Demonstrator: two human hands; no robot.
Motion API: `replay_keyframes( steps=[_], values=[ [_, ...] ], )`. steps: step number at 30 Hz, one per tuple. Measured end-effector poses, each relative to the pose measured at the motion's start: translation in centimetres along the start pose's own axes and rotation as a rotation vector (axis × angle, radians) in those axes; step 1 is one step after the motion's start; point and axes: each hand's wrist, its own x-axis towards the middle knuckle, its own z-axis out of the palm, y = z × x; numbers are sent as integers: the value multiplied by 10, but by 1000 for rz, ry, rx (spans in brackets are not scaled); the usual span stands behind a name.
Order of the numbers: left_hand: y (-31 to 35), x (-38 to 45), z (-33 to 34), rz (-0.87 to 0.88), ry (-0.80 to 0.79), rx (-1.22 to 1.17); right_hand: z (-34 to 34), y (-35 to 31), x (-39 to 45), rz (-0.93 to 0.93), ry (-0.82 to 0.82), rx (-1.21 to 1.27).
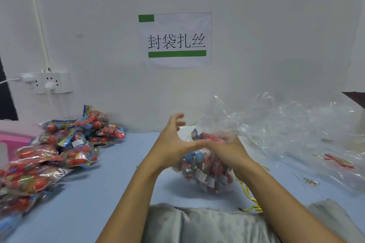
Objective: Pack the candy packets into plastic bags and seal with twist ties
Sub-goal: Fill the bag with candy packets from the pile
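Filled plastic bag (209, 171) sits on the blue desk (110, 193) near its front edge, middle, packed with red and blue candy packets. Right hand (227, 150) holds the bag's top, fingers curled into the gathered plastic; this grip is blurred. Left hand (173, 140) is beside it, thumb tip touching the right hand at the bag's neck, other fingers spread wide and raised, grip holding nothing I can make out. Loose candy packets (59, 148) are heaped along the desk's left edge to the back. Empty clear bags (296, 124) are piled at the back right. Yellow twist ties (250, 201) lie by the front edge, right of the filled bag. Paper sign (175, 39) and wall socket (49, 83) on the wall.
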Motion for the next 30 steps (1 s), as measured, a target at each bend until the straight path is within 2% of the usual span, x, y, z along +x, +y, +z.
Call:
replay_keyframes(
  steps=[2, 5, 8, 16, 19, 24, 27, 30],
  values=[
    [-8, -3, 9, -32, -120, 3, 3, 0, -1, 43, -9, 50],
    [-17, -7, 26, -22, -91, 51, 6, -2, -4, 52, -61, 88],
    [-20, -5, 27, -13, -126, 84, 2, -6, -3, 20, -50, 97],
    [-20, -6, 29, 1, -237, 239, 1, -13, -5, -222, 42, -288],
    [-7, -11, 31, 19, -208, 246, 9, -14, -6, -261, 89, -333],
    [-2, -9, 34, 29, -165, 54, 13, -28, -12, -295, 92, -306],
    [-2, -6, 35, 12, -74, 134, 13, -34, -16, -282, 33, -244],
    [-2, -2, 37, 8, -58, 227, 17, -36, -20, -318, -10, -315]
  ],
)
